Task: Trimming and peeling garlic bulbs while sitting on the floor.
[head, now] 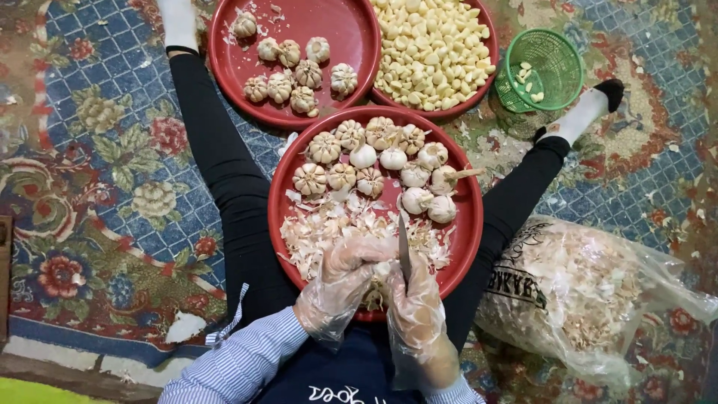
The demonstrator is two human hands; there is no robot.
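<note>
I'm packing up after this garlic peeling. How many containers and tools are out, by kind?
Red round trays: 3
Green basket: 1
Clear bag of peels: 1
Knife: 1
Total: 6

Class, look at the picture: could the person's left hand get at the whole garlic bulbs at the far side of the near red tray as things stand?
Probably yes. The left hand is over the near red tray, and only loose garlic skins lie between it and the whole garlic bulbs. However, it seems busy with garlic beside the knife.
</note>
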